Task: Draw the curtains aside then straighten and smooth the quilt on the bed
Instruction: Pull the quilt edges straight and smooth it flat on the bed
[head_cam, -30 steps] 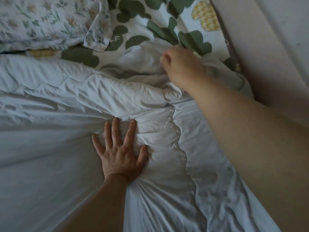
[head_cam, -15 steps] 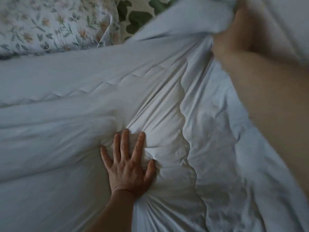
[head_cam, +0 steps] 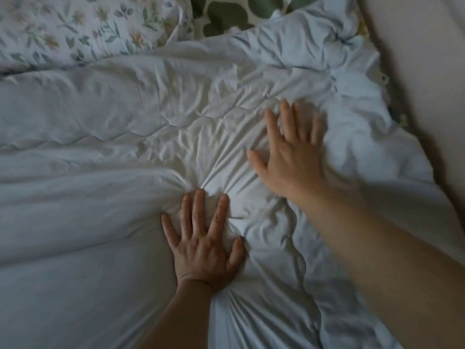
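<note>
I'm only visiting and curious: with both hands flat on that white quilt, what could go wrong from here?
The left hand presses the quilt where creases fan out from its fingers, so a sweep by the right hand may pile folds up between the two. The crumpled corner by the wall might be missed and end up lumpy, since neither hand touches it.

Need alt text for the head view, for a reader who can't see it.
Both hands lie flat, fingers spread, on a rumpled white quilt: left hand mid-frame, right hand farther up, blurred. A floral pillow and green-patterned sheet show at the top, a wall at right.
</note>
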### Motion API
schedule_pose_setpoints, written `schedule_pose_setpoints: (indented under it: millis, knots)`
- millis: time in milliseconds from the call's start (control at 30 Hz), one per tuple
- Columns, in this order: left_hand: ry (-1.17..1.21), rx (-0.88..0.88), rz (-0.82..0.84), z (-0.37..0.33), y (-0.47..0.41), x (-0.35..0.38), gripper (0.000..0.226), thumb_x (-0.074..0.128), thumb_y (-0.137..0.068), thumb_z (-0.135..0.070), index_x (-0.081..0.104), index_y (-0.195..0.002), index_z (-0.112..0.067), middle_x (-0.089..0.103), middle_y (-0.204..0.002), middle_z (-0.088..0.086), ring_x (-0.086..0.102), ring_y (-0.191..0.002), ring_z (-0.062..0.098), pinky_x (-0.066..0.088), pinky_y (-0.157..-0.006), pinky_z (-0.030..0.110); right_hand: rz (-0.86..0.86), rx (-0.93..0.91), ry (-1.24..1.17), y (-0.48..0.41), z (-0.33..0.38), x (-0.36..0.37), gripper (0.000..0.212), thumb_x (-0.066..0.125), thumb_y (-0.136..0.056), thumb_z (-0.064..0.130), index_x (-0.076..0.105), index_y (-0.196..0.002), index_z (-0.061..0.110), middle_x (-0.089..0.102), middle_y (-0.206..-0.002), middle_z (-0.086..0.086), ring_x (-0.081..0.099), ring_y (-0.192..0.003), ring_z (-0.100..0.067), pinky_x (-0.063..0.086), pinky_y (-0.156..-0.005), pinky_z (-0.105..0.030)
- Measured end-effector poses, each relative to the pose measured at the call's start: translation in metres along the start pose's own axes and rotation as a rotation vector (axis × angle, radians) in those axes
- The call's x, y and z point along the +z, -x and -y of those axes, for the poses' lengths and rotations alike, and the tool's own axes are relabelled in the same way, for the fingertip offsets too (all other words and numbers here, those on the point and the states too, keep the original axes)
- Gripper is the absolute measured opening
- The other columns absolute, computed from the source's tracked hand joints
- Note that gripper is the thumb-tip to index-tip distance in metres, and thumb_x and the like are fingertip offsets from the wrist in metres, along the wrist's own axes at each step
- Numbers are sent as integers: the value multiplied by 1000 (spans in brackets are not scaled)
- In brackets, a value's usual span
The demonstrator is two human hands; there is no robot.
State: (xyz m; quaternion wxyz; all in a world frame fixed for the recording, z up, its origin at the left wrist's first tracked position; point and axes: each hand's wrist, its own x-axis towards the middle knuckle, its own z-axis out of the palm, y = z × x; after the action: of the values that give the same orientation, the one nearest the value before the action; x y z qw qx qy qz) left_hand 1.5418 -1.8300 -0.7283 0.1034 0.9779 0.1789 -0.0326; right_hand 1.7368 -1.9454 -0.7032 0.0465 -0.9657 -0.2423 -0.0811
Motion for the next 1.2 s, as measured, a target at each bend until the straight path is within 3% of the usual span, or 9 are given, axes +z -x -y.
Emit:
schedule_pose_setpoints:
  millis: [167,267,433,600,733,900,1000,1067,1200]
  knots:
    - [-16,4,-6,-1,1,1,82,44,-69,-64,32,-145,-37,28,-155,9,22,-143,32,10,-109,67,-59,217,126,4,-82,-1,77,34,-89,49,23,-148,1,21,-156,-18,15,-146,-30,13,-119,-45]
    - [-20,2,-13,-1,1,1,82,44,-69,-63,32,-146,-37,27,-155,9,20,-144,32,9,-110,67,-146,296,184,-17,-90,-13,71,40,-87,35,27,-145,-2,22,-155,-20,14,-145,-34,4,-119,-47]
    - [-26,-2,-15,-1,1,2,82,43,-70,-63,31,-146,-37,26,-155,9,19,-144,31,9,-110,66,-289,307,224,-38,-91,-31,54,42,-90,16,32,-142,5,30,-150,-22,32,-136,-36,21,-111,-44]
    - [-22,-6,-30,-1,1,2,80,42,-71,-63,32,-146,-36,26,-155,9,19,-144,31,9,-110,65,-268,373,274,-51,-90,-44,34,30,-96,10,48,-123,-2,53,-118,-31,52,-109,-45,39,-91,-50]
    - [-14,-7,-41,-2,2,2,79,41,-71,-62,32,-146,-37,26,-155,9,20,-144,31,9,-110,66,-4,208,253,-62,-107,-64,37,28,-103,14,52,-118,-10,51,-120,-35,54,-106,-50,45,-85,-52]
    - [-23,-11,-24,-3,1,1,80,41,-71,-62,32,-146,-37,26,-155,8,20,-144,31,9,-111,65,38,355,228,-66,-104,-67,37,30,-99,8,57,-116,-11,53,-121,-34,49,-116,-47,37,-97,-50]
    - [-25,-15,-11,-2,2,1,80,42,-71,-62,32,-146,-36,26,-155,9,20,-144,32,8,-111,65,-149,178,139,-49,-47,-51,38,36,-87,11,57,-118,1,52,-126,-25,44,-122,-41,24,-109,-52]
    - [-25,-20,-13,-2,1,-1,81,43,-70,-62,32,-146,-36,26,-155,9,21,-144,32,9,-111,65,-148,39,32,-34,-12,-29,50,44,-83,22,50,-130,7,43,-141,-18,36,-132,-38,17,-114,-53]
    - [-32,-20,8,-3,1,-1,81,44,-70,-62,30,-147,-37,25,-155,8,20,-144,32,7,-111,64,66,232,-26,-17,-11,11,76,36,-86,56,28,-148,14,20,-156,-17,12,-145,-32,3,-117,-53]
